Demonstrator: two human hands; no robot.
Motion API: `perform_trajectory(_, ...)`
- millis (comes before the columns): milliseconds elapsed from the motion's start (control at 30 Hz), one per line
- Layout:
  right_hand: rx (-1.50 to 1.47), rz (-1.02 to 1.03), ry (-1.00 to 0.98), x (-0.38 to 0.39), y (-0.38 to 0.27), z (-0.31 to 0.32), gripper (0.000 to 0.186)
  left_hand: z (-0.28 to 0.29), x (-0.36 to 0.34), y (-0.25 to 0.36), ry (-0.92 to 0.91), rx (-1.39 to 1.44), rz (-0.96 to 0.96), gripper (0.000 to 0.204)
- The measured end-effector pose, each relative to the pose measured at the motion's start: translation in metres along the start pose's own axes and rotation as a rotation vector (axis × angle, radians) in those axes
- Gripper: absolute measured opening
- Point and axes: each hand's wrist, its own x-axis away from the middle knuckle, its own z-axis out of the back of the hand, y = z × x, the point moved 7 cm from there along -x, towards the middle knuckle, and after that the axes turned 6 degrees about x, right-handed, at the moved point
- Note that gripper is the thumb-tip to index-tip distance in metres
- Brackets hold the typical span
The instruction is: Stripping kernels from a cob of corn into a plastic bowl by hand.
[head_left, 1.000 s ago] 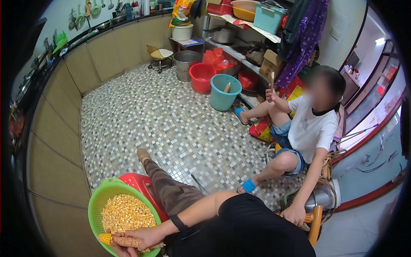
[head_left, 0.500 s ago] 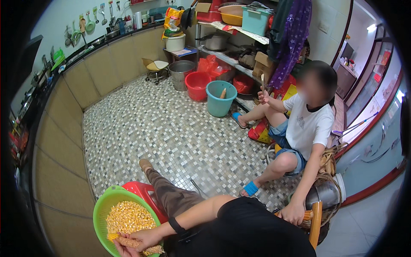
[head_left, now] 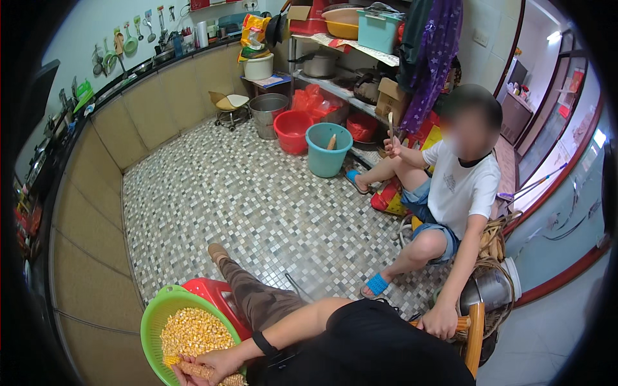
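Note:
Above a green plastic basket at the lower left, my right hand is closed around a corn cob. Most of the cob is stripped bare, and yellow kernels show at its far left tip. Curled fingers of my left hand press on the cob at the picture's lower edge; the rest of that hand is cut off. Loose corn kernels fill the basket below. Part of another cob lies beside my right hand, near the basket's rim.
The basket rests by a red stool. At right, a seated person holds up a slim flat thing; their other hand grips a bamboo frame. Blue and red buckets stand by the shelves. Cabinets line the left.
The whole view has shifted slightly. My hands stay on the cob over the basket, with only small finger movement. The seated person keeps nearly the same pose.

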Motion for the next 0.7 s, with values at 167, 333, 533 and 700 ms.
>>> perform_trajectory(167,0.229,0.128,-0.169,0.050,-0.066,0.020,0.085,-0.004,-0.004,0.001,-0.030,-0.035,-0.031,0.069)
perform_trajectory(333,0.108,0.188,-0.180,0.046,-0.056,0.020,0.085,0.000,-0.006,0.000,-0.071,-0.119,-0.139,0.071)
perform_trajectory(533,0.097,0.193,-0.174,0.054,-0.067,0.024,0.071,-0.009,-0.001,0.017,-0.020,0.002,0.121,0.086)
perform_trajectory(700,0.073,0.285,-0.020,0.003,-0.008,0.016,0.064,-0.006,-0.004,0.003,0.062,0.192,0.097,0.071)
